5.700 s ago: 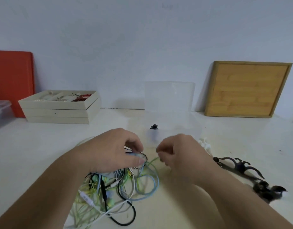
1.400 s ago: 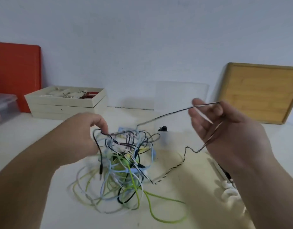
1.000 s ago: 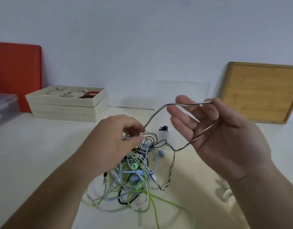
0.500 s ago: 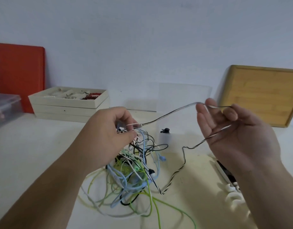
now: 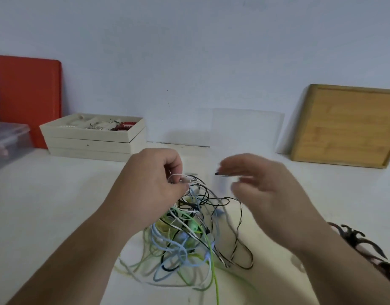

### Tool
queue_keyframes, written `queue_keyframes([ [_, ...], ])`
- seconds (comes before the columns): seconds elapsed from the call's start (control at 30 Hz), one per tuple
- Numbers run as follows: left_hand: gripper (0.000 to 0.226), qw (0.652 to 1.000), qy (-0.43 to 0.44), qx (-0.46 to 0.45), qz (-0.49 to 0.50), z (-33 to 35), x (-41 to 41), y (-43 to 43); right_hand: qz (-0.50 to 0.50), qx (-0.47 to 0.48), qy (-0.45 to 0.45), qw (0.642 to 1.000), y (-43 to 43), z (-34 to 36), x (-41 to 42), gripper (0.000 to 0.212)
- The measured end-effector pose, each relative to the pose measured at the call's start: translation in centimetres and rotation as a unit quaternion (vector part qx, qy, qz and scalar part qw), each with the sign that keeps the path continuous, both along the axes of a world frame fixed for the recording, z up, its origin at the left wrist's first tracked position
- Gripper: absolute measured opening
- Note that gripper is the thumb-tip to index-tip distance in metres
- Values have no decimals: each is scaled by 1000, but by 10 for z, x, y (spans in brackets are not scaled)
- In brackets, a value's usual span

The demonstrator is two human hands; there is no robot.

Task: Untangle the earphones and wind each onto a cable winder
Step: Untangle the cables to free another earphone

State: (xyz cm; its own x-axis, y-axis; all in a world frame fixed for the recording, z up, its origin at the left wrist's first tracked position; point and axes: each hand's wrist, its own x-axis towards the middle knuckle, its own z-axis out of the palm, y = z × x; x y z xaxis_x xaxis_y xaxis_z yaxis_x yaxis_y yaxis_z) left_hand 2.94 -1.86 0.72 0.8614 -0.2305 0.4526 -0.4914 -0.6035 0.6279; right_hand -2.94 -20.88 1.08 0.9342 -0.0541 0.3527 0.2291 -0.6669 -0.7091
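Observation:
A tangle of earphones (image 5: 185, 236) in green, pale blue, white and black cables lies mid-table. My left hand (image 5: 154, 186) holds its top lifted, fingers curled round a white cable and plug. A black-and-white striped cable (image 5: 239, 223) droops from the tangle's right side in a loose loop. My right hand (image 5: 264, 194) is blurred just right of it, fingers stretched toward the left hand, nothing plainly held. A black horned cable winder (image 5: 363, 243) lies on the table beyond my right forearm.
A clear plastic box (image 5: 246, 130) stands behind the hands with a small black piece (image 5: 218, 173) in it. A wooden tray (image 5: 348, 126) leans on the wall at right. Stacked cream trays (image 5: 95, 139), a red board (image 5: 29, 95) and a clear container (image 5: 7, 139) sit at left.
My right hand has come down and left toward the tangle; the striped cable it held stretched out now hangs slack. The left hand still holds the tangle's top.

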Motion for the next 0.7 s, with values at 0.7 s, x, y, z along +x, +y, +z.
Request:
queue_keyframes([
  [0.7,15,990,79,-79,-81,8,0,5,-14,100,8,995,-1,-6,4,18],
])
